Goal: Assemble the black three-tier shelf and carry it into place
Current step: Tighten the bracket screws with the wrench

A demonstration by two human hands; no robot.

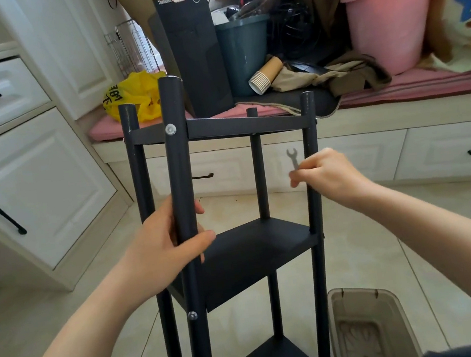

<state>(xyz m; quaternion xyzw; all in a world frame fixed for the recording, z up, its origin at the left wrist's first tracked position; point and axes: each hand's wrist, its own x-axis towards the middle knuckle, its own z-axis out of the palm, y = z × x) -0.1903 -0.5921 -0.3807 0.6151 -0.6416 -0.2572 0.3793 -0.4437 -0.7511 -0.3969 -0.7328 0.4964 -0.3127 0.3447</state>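
**Fastening stage, apparently near its end.** The black three-tier shelf (pixel 255 247) stands upright on the tiled floor (pixel 357 252) directly in front of you, with a brown plastic bin (pixel 367 325) just beside its right foot. All three tiers sit between four round posts, and the top tier lies a little below the post tips. The finish is matte black.

Your left hand (pixel 165 247) wraps the nearest post (pixel 178 156) at about mid-height, fingers and thumb curled round it. Your right hand (pixel 326 175), beside the right front post, pinches a small flat wrench (pixel 292 158) in its fingertips; the tool's open end points up and touches nothing.

Two silver screw heads show on the held post: an upper screw (pixel 171 129) at the top tier and a lower screw (pixel 192 315) below the middle tier. Tightening looks to be the step in hand. Your next move calls for bringing the wrench to a fastener while the left hand steadies the frame. Whether any screw is loose cannot be told.
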